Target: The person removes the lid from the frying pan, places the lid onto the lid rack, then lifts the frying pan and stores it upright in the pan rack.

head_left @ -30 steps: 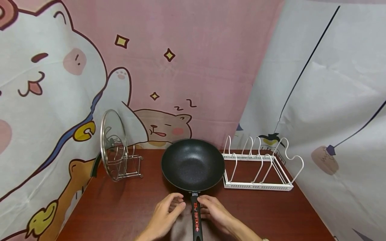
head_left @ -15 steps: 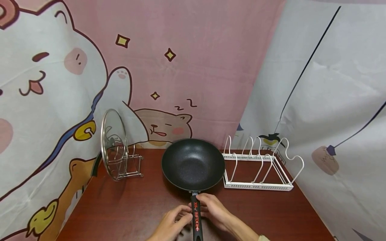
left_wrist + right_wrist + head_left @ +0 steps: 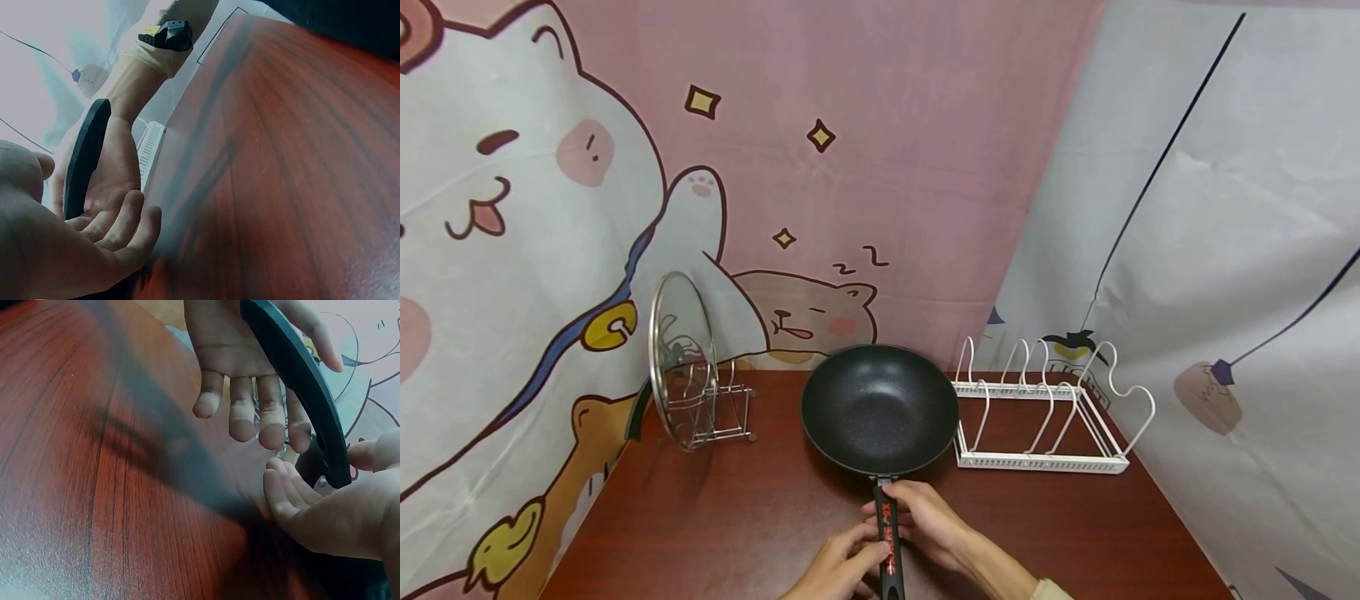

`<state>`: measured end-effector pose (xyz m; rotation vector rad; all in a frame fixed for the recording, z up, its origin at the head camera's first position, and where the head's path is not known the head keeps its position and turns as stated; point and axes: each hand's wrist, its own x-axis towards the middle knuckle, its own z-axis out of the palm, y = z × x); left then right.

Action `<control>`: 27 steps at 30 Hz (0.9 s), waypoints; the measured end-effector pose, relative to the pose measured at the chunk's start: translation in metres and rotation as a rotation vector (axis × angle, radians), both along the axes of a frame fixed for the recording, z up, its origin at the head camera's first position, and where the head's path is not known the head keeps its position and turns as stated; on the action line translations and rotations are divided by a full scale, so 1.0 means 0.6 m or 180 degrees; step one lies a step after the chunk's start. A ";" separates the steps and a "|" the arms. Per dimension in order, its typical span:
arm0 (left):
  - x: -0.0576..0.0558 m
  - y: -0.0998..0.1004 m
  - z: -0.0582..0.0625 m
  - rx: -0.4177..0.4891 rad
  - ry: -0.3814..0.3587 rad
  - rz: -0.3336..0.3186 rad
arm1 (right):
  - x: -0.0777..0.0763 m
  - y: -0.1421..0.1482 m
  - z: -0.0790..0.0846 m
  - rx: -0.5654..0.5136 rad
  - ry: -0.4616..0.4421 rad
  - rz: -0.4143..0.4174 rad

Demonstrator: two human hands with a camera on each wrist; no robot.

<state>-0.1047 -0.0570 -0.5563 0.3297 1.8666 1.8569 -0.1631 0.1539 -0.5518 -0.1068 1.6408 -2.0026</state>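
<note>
A black wok (image 3: 880,408) with a long black handle (image 3: 890,575) sits on the table, its handle toward me. At the pan end of the handle, my right hand (image 3: 928,521) pinches it, thumb on top and fingers underneath. Lower down, my left hand (image 3: 842,567) has its thumb at the handle's left side. Its fingers (image 3: 240,412) look straight below the handle in the right wrist view, without wrapping it. The left wrist view shows the handle (image 3: 87,156) between both hands.
On the left, a glass lid (image 3: 681,358) stands upright in a small wire rack (image 3: 726,435). A white rack (image 3: 1041,462) with several curved dividers is close beside the wok on the right. Printed cloth (image 3: 925,167) hangs behind the brown table (image 3: 700,517).
My left hand has moved right and toward me until its thumb meets the handle. My right fingers have slid further under the handle. The wok and racks have not moved.
</note>
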 end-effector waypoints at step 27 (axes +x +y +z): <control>0.006 0.033 -0.010 0.0653 -0.0842 -0.0361 | -0.014 -0.022 -0.004 -0.0292 -0.0366 0.0170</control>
